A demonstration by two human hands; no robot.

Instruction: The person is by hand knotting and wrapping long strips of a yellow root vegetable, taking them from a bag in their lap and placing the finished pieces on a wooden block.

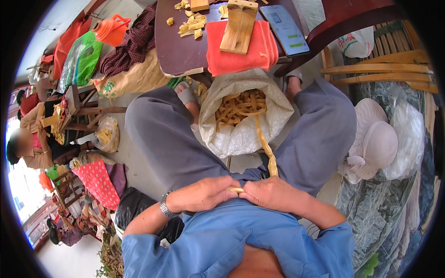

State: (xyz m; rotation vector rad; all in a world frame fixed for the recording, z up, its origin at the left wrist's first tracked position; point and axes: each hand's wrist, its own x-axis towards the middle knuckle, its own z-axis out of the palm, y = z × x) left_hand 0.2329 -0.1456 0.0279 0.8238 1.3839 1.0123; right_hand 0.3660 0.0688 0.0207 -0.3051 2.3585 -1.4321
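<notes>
Fingers of the left hand (204,192) clasp a yellowish strip (265,147), apparently the one trailing from the white sack (236,143) beside the near edge of the bench (185,53); the right hand's fingers pinch it too, the right hand (271,192) touching its length. Close grips and even tension should help prevent slack.

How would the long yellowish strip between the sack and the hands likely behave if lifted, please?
The yellowish strip would probably be floppy, since it bends over the rim of the white sack toward the right hand. It is likely light, being so narrow. It may drag others along, as its far end seems to join the loose strips inside.
</notes>
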